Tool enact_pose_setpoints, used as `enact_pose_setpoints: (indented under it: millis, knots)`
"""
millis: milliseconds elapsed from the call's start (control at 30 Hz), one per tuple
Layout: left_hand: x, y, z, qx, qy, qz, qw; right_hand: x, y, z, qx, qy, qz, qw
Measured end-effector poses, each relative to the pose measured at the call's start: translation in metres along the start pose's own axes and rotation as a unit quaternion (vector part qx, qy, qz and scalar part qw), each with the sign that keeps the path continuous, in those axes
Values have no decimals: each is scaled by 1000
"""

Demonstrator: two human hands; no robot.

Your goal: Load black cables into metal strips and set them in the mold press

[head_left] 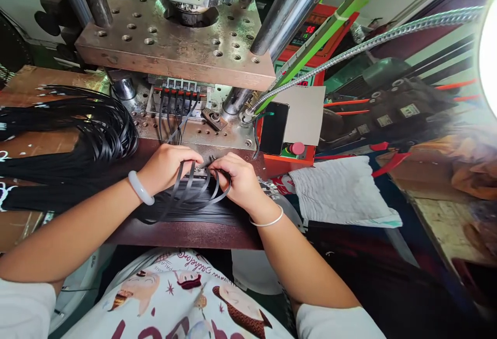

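Observation:
My left hand (170, 167) and my right hand (239, 177) are close together in front of the press. Both are closed, fingers pinched around the ends of flat black cables (190, 196), which loop down between them. A small metal piece shows between my fingertips; its details are too small to tell. Below my hands, more black cables lie straight across the dark red work surface (186, 233). Just beyond, a mould (180, 98) in the press holds a row of cable ends, with several cords hanging out toward my left hand.
Above the mould sits the thick metal press plate (171, 64). Bundles of black cables (108, 127) lie on cardboard at left. At right are a phone (275, 128), a red button (297, 148), a white cloth (341, 189), red-handled pliers (392, 163) and a bright lamp (490, 54).

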State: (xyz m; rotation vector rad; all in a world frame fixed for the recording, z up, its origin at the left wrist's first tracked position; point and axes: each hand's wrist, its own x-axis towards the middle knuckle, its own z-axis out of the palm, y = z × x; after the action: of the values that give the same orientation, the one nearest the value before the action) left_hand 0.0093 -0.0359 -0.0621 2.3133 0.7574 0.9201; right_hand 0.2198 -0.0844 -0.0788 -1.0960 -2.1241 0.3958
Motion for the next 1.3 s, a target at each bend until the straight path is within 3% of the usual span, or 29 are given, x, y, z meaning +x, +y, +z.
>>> enact_pose_setpoints:
  millis: [100, 267, 400, 533, 700, 800, 1033, 1300]
  knots:
    - [1, -1, -2, 2, -1, 6, 1000, -5, 0, -3, 6, 23, -1, 1000]
    - [-2, -5, -2, 35, -8, 38, 999, -15, 5, -8, -41, 209, 79, 974]
    - [-6, 0, -1, 79, -26, 76, 994, -18, 8, -5, 80, 261, 151, 950]
    - [-10, 5, 2, 108, -77, 105, 986, -19, 9, -3, 141, 233, 200, 941]
    - [-7, 1, -1, 25, -35, 47, 998, -20, 11, -2, 182, 179, 242, 936]
    - [-2, -4, -1, 7, -39, 16, 999, -18, 10, -3, 174, 160, 236, 943]
    - [2, -12, 6, 7, -6, 17, 1000, -16, 8, -5, 103, 95, 204, 969]
    - [-3, 1, 0, 103, -80, 90, 987, -15, 8, -4, 97, 83, 188, 974]
